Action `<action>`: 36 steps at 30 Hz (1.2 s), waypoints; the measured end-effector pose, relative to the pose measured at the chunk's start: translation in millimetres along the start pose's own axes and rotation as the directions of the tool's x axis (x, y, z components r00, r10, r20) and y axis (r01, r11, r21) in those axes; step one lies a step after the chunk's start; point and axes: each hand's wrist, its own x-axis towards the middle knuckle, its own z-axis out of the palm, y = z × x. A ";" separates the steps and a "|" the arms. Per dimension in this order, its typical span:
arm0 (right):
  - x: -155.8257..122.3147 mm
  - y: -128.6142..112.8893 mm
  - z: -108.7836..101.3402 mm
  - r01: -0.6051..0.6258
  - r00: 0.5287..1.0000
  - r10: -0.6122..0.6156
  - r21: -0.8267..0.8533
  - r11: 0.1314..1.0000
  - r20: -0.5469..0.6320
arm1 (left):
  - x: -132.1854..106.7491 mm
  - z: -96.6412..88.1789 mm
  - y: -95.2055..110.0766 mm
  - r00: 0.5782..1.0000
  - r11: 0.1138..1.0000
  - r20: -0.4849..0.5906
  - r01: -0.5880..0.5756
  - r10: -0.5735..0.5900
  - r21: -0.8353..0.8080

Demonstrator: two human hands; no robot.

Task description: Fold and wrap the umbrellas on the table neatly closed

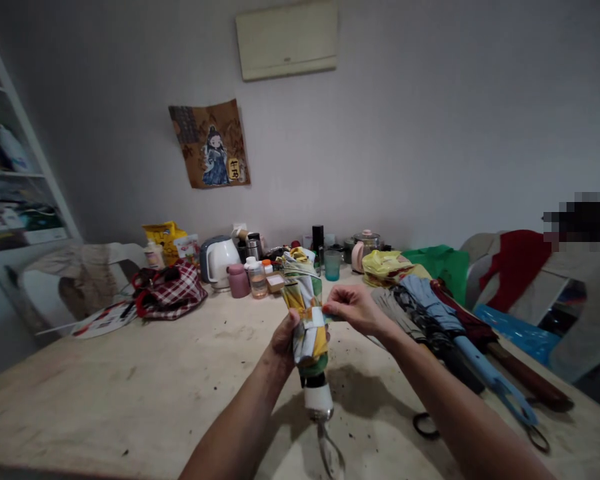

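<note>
A folded umbrella (pixel 307 313) with yellow, white and green fabric is held upright above the table, its white handle (pixel 319 397) pointing down toward me with a wrist loop hanging below. My left hand (pixel 286 340) is wrapped round the bundled fabric just above the handle. My right hand (pixel 355 308) pinches the umbrella's closing strap (pixel 325 315) at the bundle's right side, fingers closed on it.
Several folded umbrellas (pixel 450 333) lie on the table (pixel 130 393) to the right. Along the back stand a white kettle (pixel 220 261), a plaid bag (pixel 167 290), bottles, cups and a yellow bag (pixel 385 267). Shelves stand at the left; clothes lie on a chair at the right.
</note>
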 end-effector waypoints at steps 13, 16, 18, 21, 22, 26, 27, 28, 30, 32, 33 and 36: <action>-0.5 -8.6 1.9 -0.292 0.941 0.224 0.271 0.917 0.255 | 2.1 -5.1 -23.8 0.920 0.975 0.348 0.215 -0.182 -0.058; -5.1 -14.6 0.1 -0.282 0.942 0.207 0.286 0.916 0.266 | 0.4 -3.5 -18.8 0.923 0.970 0.300 0.230 -0.241 0.074; -5.7 -15.4 -1.2 -0.244 0.959 0.197 0.240 0.940 0.205 | -1.1 4.0 -12.7 0.955 0.965 0.183 0.202 -0.233 0.169; -2.3 -10.7 -2.5 -0.180 0.983 0.174 0.131 0.975 0.057 | -1.0 19.2 -9.1 0.997 0.951 -0.031 0.070 -0.064 0.302; -0.8 -8.0 -2.6 -0.169 0.985 0.170 0.090 0.981 -0.001 | 0.1 24.0 -10.8 0.995 0.937 -0.096 0.015 0.020 0.348; 1.8 3.4 -2.8 -0.201 0.973 0.198 -0.013 0.980 -0.122 | 6.6 37.5 -24.1 0.920 0.865 -0.322 -0.034 0.222 0.500; 1.0 5.6 -3.7 -0.210 0.969 0.206 -0.013 0.978 -0.133 | 7.9 39.2 -26.3 0.897 0.855 -0.370 -0.015 0.240 0.518; -0.3 7.5 -5.3 -0.218 0.966 0.213 -0.018 0.976 -0.148 | 8.9 40.3 -27.4 0.877 0.852 -0.407 -0.004 0.254 0.523; -4.0 10.4 -10.8 -0.235 0.957 0.222 -0.047 0.971 -0.184 | 9.9 40.5 -26.3 0.861 0.868 -0.431 -0.023 0.269 0.495; -7.9 12.5 -18.5 -0.258 0.959 0.245 -0.080 0.963 -0.142 | 10.3 38.7 -22.8 0.867 0.888 -0.419 -0.055 0.269 0.456; -9.7 13.3 -22.6 -0.264 0.962 0.256 -0.079 0.961 -0.100 | 10.4 37.5 -21.0 0.867 0.890 -0.418 -0.060 0.270 0.451; -13.9 14.1 -32.1 -0.234 0.972 0.233 0.010 0.972 0.016 | 11.0 33.7 -17.3 0.861 0.878 -0.425 -0.051 0.280 0.475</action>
